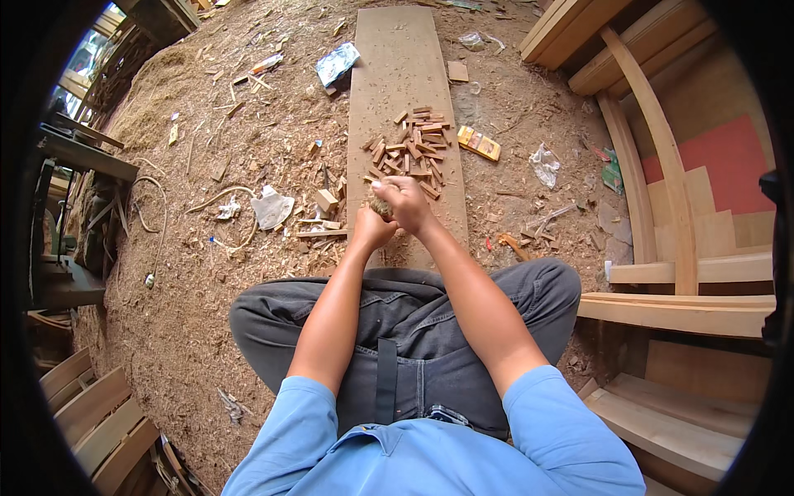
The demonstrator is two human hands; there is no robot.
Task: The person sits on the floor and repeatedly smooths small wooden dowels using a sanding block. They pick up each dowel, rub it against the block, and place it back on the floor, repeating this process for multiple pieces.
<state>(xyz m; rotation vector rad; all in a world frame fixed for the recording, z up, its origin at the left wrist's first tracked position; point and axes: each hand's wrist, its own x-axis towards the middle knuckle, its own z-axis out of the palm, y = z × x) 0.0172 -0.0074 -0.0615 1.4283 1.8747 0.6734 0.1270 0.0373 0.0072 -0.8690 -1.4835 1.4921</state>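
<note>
My left hand [374, 229] is closed around a tan, rough-looking piece [380, 208], whose exact kind I cannot make out. Curled over the front of that piece is my right hand [406, 201]; whatever lies inside its fingers is hidden. Both hands are together above the near part of a long flat wooden board [397, 56]. Just beyond them, a loose heap of small brown wooden sticks [414, 146] lies on the board, pointing every which way.
Wood shavings and scraps cover the ground [180, 248]. A yellow pack [479, 143] lies right of the board, a blue-white packet [337, 64] at its left edge. Wooden frames [679, 186] stand at the right, slatted wood [102, 428] at lower left. A cable [164, 204] trails on the left.
</note>
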